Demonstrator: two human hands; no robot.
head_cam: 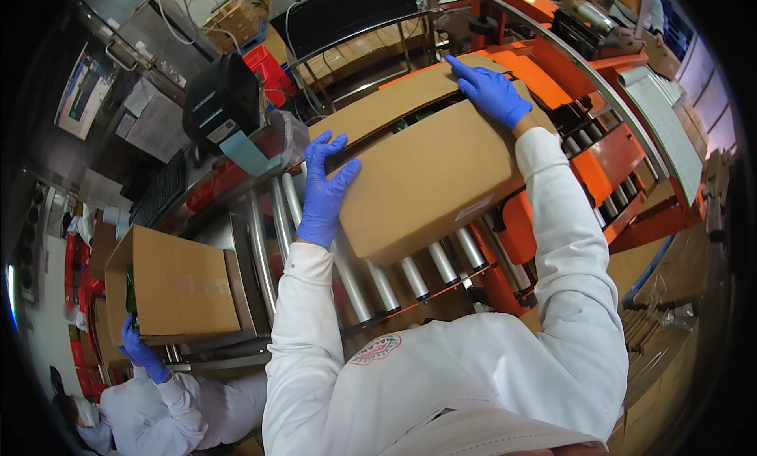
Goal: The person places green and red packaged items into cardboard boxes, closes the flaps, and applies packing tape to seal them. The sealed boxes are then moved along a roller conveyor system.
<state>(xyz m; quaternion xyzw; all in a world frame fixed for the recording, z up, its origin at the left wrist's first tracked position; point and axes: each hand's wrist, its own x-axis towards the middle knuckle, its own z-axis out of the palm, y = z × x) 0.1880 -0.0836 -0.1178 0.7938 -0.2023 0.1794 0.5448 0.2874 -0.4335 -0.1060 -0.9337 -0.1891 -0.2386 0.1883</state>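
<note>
A cardboard box lies on the steel rollers of a conveyor, in front of the orange machine. Its long top flaps are folded inward, and a narrow gap between them shows something green inside. My left hand, in a blue glove, is at the box's left end with its fingers spread and the thumb over the edge. My right hand, also gloved in blue, rests on top at the far right end, its fingers extended across the flaps. Neither hand is closed around the box.
An orange machine with rollers and a metal rail stands at the right. A co-worker's gloved hand touches another open cardboard box at the left. A black label printer and a keyboard sit beyond the conveyor.
</note>
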